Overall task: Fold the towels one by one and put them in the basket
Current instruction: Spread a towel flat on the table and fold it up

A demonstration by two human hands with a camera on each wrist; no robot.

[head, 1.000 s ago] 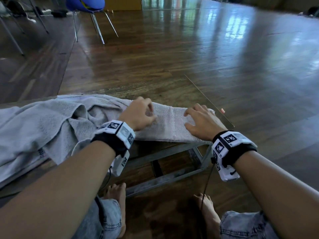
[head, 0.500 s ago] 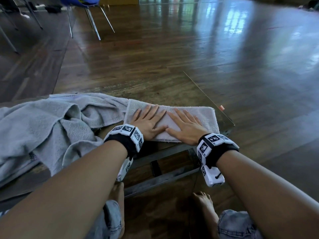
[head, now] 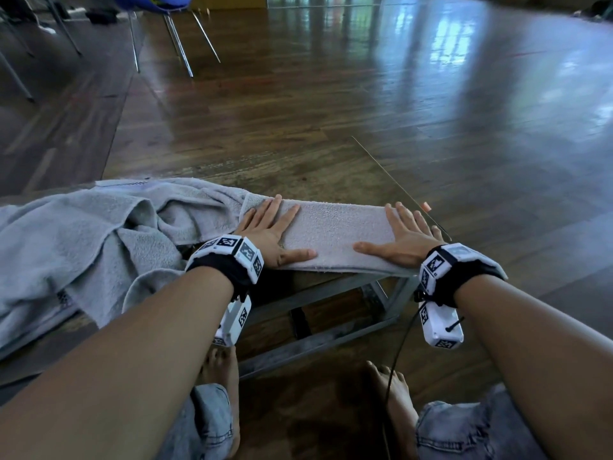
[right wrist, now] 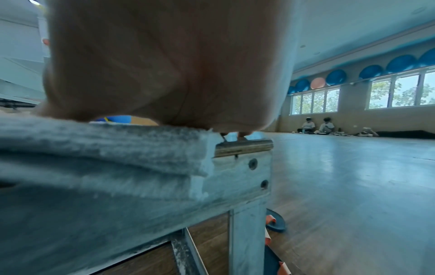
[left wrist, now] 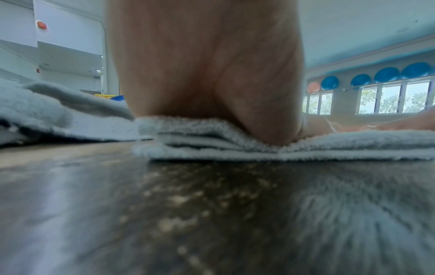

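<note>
A grey towel (head: 335, 232) folded into a long narrow strip lies along the near edge of a glass-topped table (head: 374, 161). My left hand (head: 268, 230) presses flat on its left end, fingers straight and spread. At the strip's right end my right hand (head: 406, 237) lies flat too, close to the table's right corner. In the left wrist view the heel of my left hand (left wrist: 212, 74) bears down on the layered towel (left wrist: 212, 137). The right wrist view shows the right palm (right wrist: 164, 65) on the towel (right wrist: 105, 152), which overhangs the table edge. No basket is in view.
A heap of crumpled grey towels (head: 83, 244) covers the table's left part. The table's metal frame (head: 318, 293) and my bare feet (head: 222, 370) show beneath the glass. A blue chair (head: 156, 14) stands far left on the wooden floor. Two people sit by the far wall (right wrist: 317, 126).
The hands went from curled on the strip to flat near its middle, then slid apart to its two ends, smoothing it.
</note>
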